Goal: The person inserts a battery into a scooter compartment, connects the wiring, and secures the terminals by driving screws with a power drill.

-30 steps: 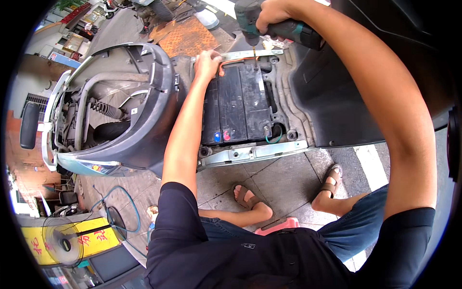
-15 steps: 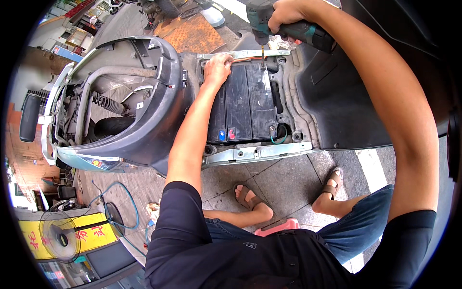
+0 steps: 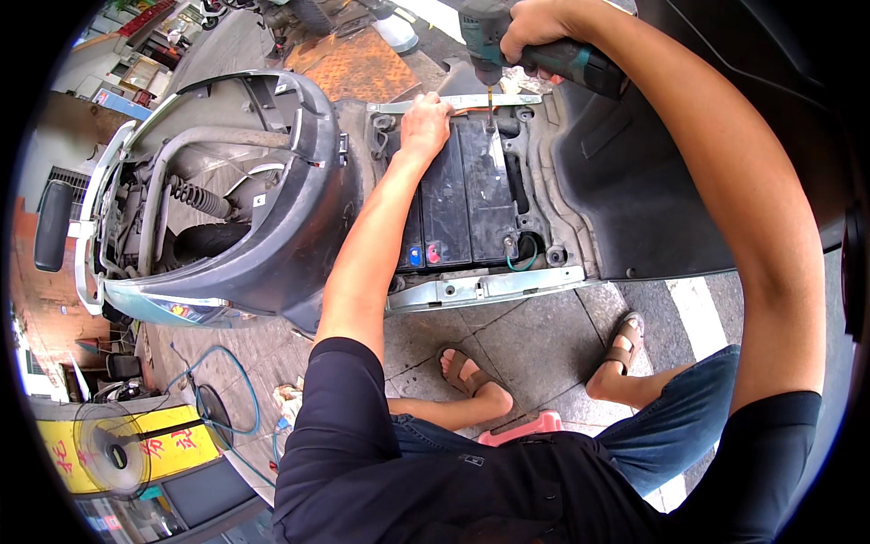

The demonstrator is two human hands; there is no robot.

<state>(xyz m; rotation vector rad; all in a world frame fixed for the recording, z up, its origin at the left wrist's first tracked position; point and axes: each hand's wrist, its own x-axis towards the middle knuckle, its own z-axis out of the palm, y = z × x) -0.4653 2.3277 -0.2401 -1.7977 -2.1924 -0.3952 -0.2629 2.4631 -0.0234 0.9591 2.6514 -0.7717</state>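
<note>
Teal-and-black drill [image 3: 483, 50] is being held by right grip [image 3: 544, 34], fingers closed around it. Bit [image 3: 490, 98] is being aimed down at far end of black batteries [image 3: 444, 195] — ideally being set upright, pressed squarely, turned gently, orange cable [image 3: 471, 111] being avoided. Left grip [image 3: 424, 125] is being rested at same end, fingers curled; whether anything is being pinched cannot be told. Batteries are being housed in scooter [image 3: 317, 236] floor well [image 3: 553, 181] — lower than right grip, nearer body.

Batteries [image 3: 444, 204] in floor bay [image 3: 549, 186], between body shell [image 3: 319, 213] at left and panel [image 3: 671, 190] at right. Left hand [image 3: 425, 127] at batteries' far end; right of it, drill [image 3: 485, 41] in right hand [image 3: 533, 34]. Metal sheet [image 3: 358, 71] beyond bay, leftward; fan [image 3: 113, 451] in near left corner.
</note>
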